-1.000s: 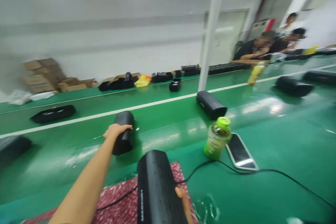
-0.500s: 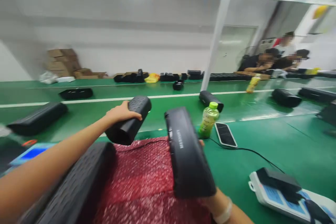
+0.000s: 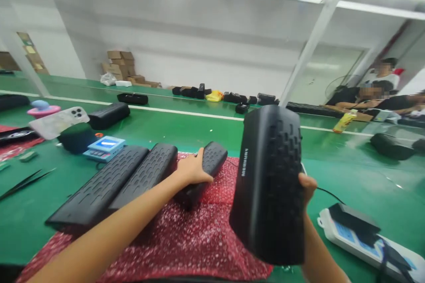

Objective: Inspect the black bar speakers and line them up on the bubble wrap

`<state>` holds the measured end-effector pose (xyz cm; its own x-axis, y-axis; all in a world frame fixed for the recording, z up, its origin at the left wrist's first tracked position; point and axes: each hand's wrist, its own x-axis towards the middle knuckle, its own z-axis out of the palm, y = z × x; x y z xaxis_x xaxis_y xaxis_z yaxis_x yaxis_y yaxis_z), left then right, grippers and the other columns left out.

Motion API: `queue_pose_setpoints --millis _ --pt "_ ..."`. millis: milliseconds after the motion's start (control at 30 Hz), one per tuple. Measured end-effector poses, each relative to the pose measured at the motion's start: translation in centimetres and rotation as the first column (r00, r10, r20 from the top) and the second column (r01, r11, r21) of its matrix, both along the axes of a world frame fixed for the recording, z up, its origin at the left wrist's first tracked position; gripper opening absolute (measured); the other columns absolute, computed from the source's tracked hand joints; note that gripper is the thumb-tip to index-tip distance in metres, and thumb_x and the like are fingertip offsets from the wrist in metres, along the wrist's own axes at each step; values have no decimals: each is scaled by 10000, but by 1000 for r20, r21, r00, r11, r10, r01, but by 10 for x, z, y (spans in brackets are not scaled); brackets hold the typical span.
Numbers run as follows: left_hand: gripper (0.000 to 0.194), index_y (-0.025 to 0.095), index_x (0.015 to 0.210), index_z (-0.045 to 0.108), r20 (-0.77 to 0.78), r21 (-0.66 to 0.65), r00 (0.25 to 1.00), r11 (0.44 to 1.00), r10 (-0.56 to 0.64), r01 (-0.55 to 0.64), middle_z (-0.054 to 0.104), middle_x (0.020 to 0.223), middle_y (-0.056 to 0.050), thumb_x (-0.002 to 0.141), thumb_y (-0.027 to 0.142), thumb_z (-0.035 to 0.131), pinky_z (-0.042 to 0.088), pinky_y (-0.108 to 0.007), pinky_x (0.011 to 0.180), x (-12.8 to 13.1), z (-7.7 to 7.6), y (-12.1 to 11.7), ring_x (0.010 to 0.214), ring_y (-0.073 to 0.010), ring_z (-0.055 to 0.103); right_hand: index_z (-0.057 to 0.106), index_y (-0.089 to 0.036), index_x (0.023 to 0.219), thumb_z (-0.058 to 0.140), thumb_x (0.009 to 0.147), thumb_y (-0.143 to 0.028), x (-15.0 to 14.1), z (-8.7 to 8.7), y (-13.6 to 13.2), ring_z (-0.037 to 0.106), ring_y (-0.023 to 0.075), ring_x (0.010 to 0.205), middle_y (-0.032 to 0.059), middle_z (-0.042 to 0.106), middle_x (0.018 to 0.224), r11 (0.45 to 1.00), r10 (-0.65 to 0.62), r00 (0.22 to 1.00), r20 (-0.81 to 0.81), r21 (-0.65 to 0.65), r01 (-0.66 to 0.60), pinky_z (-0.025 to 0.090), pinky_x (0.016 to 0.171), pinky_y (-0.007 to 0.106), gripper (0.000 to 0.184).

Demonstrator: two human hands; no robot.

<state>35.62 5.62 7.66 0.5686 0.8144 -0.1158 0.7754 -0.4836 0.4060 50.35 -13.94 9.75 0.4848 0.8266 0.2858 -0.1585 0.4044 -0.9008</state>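
My right grip is clamped on a black ribbed speaker, holding it upright above the tabletop, with the speaker just left of that grip. My left grip is closed over the top of a shorter black speaker, which lies on red bubble wrap. Just left of my left grip, two long black ribbed speakers lie side by side, touching each other.

Below and right of my right grip sits a white electronic unit with blue panels, with a black box lying on it. Farther left of my left grip are a small keypad device with a lit blue screen, a phone in a pale case and black tweezers.

Well ahead of my left grip, cardboard cartons are stacked against the wall; they hide whatever is inside. Ahead of my right grip, a yellow bottle lies tilted on the tabletop, too small for me to tell its contents.
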Motion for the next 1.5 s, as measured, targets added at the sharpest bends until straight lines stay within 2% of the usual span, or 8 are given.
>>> queue_pose_setpoints --millis 67,233,300,367,567,800,1067,1500 --pt "1205 139 1494 191 100 -6 995 1000 3 -2 317 1431 -288 506 586 717 262 -645 1026 -8 7 -1 1280 -517 334 679 -250 981 606 757 -505 -7 10 6 669 235 778 46 673 952 996 39 996 -84 79 -32 592 731 368 347" --pt "1050 158 1466 230 538 -220 828 923 -155 315 501 1337 -158 709 811 -91 424 -402 1016 -16 90 -15 1247 -294 486 281 -339 1438 889 553 -270 -23 52 44 545 250 1155 44 503 1312 951 -250 952 175 228 208 497 990 398 1076" --pt "1153 222 1468 162 810 -223 575 844 -117 487 554 1264 -138 591 941 370 472 -398 954 -11 123 -27 1171 -314 539 221 -382 1468 886 570 -333 -27 67 65 487 256 1220 19 471 1342 900 -411 853 322 295 322 451 1044 431 1118" --pt "1297 278 1454 138 926 -95 369 898 -79 430 545 1260 -115 428 647 840 474 -398 952 -2 142 -36 1150 -323 538 165 -411 1480 880 565 -395 -32 79 84 491 282 1200 11 454 1348 849 -518 757 398 351 396 451 1027 477 1161" --pt "998 259 1345 363 986 34 156 980 -65 196 628 1074 -36 498 382 876 544 -330 820 10 159 -21 993 -270 614 36 -464 1477 855 561 -274 -34 93 109 476 286 1202 -12 391 1381 938 -256 821 510 337 84 482 985 465 1244" --pt "900 259 1294 422 959 82 231 940 -165 331 612 1177 -39 529 435 863 510 -329 924 15 170 13 1059 -275 595 166 -329 1449 726 784 -376 -19 82 154 501 240 1225 33 482 1348 842 264 962 -75 504 -191 478 1035 401 871" --pt "930 389 1375 366 825 53 548 984 -139 171 581 1255 -52 571 613 778 515 -466 880 31 136 53 1122 -370 561 170 -191 1420 743 711 -328 -24 60 180 515 280 1201 98 516 1294 909 163 947 -278 416 -34 475 1024 400 921" --pt "759 184 1250 422 868 -427 416 834 270 350 579 1247 -104 668 534 761 487 -344 931 27 96 91 1160 -288 556 211 -217 1470 633 747 -284 -5 38 201 405 239 1305 47 411 1408 924 345 936 -70 199 -326 357 1120 389 840"
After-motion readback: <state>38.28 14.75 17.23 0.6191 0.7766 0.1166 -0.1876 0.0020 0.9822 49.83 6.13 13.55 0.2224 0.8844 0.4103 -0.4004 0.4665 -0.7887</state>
